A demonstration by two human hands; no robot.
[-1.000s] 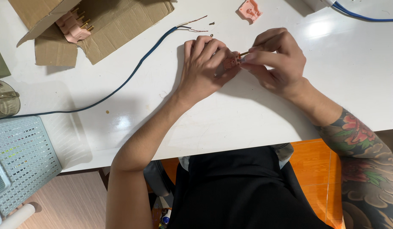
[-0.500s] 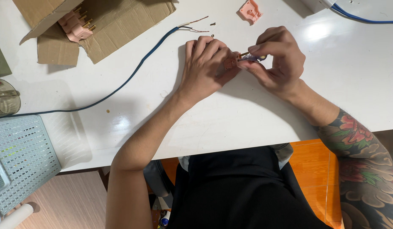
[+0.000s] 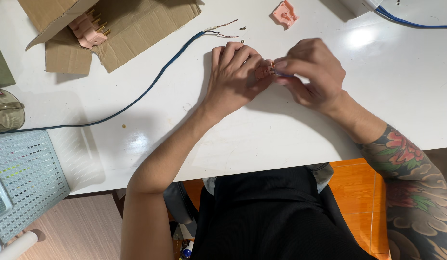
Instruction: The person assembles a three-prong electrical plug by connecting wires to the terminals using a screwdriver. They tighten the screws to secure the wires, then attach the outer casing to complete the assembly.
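Observation:
My left hand (image 3: 233,77) lies on the white table (image 3: 281,130) and pinches a small pink plug part (image 3: 264,71) between thumb and fingers. My right hand (image 3: 312,72) meets it from the right, fingers closed on a thin tool whose tip touches the plug part; most of the tool is hidden by the fingers. A dark blue cable (image 3: 151,86) with bared wire ends (image 3: 223,28) runs just left of my left hand.
Another pink plug piece (image 3: 285,12) lies at the table's far edge. An open cardboard box (image 3: 112,24) holding a pink pronged plug (image 3: 87,26) sits far left. A grey perforated basket (image 3: 26,178) stands at lower left. A blue cable (image 3: 416,21) crosses the far right.
My right hand has rolled over the plug part, its fingers now covering the thin tool that showed before. My left hand has barely moved.

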